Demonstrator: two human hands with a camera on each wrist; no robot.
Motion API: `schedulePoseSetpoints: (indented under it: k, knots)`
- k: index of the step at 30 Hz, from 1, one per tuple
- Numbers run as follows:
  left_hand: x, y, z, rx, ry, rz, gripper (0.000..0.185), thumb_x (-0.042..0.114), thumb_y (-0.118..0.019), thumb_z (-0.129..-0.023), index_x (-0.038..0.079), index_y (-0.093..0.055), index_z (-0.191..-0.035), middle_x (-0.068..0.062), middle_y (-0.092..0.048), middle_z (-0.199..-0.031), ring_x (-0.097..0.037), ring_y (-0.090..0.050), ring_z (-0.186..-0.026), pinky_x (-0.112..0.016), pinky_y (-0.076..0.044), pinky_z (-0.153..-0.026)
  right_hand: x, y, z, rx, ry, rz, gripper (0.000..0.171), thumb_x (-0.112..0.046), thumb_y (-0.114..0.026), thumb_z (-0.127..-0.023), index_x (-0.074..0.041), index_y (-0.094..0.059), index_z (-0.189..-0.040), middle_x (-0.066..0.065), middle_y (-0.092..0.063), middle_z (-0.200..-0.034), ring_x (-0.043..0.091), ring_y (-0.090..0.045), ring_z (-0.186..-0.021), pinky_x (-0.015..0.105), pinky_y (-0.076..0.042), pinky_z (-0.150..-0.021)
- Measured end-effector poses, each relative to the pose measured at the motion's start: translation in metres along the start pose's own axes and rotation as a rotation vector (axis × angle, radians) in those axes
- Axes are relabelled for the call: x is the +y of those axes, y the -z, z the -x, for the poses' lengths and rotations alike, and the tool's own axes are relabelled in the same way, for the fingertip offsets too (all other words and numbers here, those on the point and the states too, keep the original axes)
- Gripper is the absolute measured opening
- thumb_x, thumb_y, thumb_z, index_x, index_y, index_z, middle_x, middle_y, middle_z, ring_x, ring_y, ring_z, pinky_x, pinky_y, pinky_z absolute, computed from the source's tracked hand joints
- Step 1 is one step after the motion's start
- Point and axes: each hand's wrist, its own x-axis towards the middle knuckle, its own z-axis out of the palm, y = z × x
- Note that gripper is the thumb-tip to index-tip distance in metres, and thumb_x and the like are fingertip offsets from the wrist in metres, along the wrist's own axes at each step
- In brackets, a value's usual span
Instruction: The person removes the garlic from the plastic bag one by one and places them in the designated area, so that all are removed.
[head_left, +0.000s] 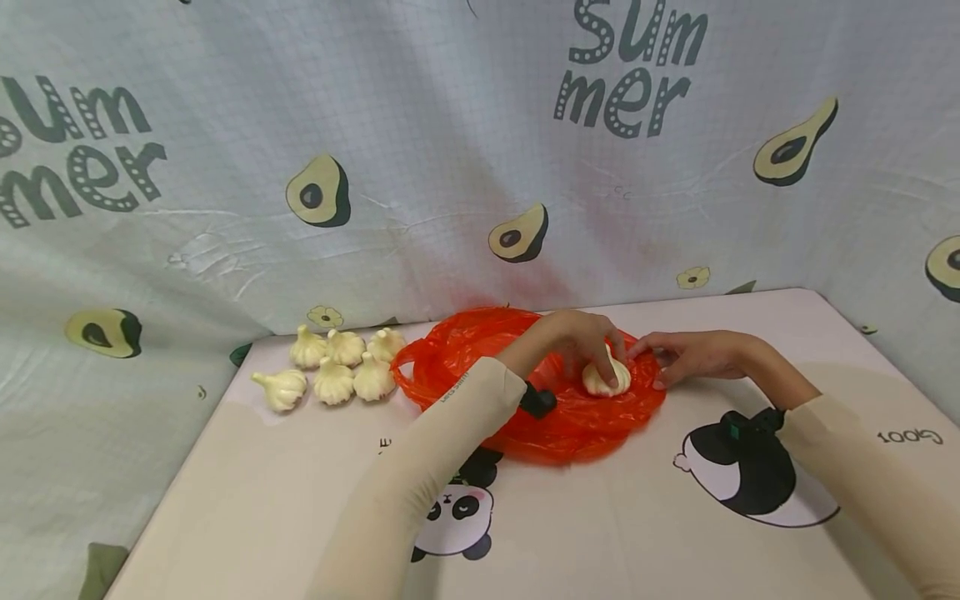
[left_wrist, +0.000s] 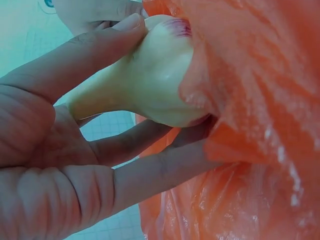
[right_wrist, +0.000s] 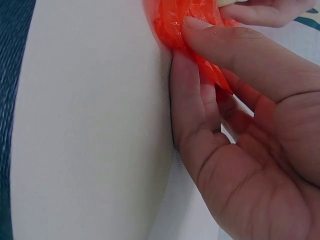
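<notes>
A red plastic bag (head_left: 577, 429) lies spread on the table. My left hand (head_left: 581, 337) reaches over it and grips a pale garlic bulb (head_left: 606, 377) between thumb and fingers. The left wrist view shows this garlic bulb (left_wrist: 155, 75) with its stem toward my palm and its base against the red film. At the bag's right edge, my right hand (head_left: 701, 357) pinches the plastic. In the right wrist view the thumb lies over the red film (right_wrist: 172, 25) and the other fingers are under it. Whether more garlic is inside the bag is hidden.
Several garlic bulbs (head_left: 333, 381) sit grouped at the table's back left, beside the bag's handle loop (head_left: 405, 367). A printed cloth curtain (head_left: 420, 167) hangs along the table's back edge. The pale tabletop (head_left: 600, 533) carries printed panda and other cartoon figures.
</notes>
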Motion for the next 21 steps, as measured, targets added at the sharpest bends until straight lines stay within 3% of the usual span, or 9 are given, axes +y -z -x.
schedulePoseSetpoints:
  k: [6,14,21]
  knots:
    - [-0.005,-0.002,-0.002,0.01,-0.049,0.01,0.032,0.01,-0.083,-0.084,0.016,-0.066,-0.111,-0.004,-0.058,-0.111,-0.022,-0.06,-0.095,-0.041,-0.061,-0.079,0.001,-0.001,-0.001,0.004,0.004,0.005,0.058,-0.012,-0.073,-0.092,-0.01,-0.048,-0.145,0.016,-0.04,-0.148,0.031,-0.041,-0.134,0.042,-0.046,-0.108]
    - [-0.017,-0.004,0.001,0.028,-0.184,-0.058,0.031,0.003,-0.081,-0.083,0.016,-0.07,-0.109,-0.003,-0.056,-0.113,-0.019,-0.056,-0.099,-0.027,-0.059,-0.078,-0.001,-0.002,-0.001,0.002,-0.014,-0.003,0.059,-0.011,-0.073,-0.092,-0.011,-0.047,-0.145,0.016,-0.04,-0.147,0.031,-0.042,-0.133,0.041,-0.047,-0.107]
    - [-0.023,-0.005,0.003,0.042,-0.204,-0.047,0.04,0.005,-0.083,-0.083,0.017,-0.067,-0.118,-0.001,-0.057,-0.115,-0.018,-0.054,-0.105,-0.025,-0.056,-0.08,-0.002,-0.003,0.0,0.007,-0.014,0.012,0.057,-0.012,-0.072,-0.093,-0.011,-0.048,-0.144,0.017,-0.038,-0.147,0.031,-0.043,-0.132,0.036,-0.048,-0.104]
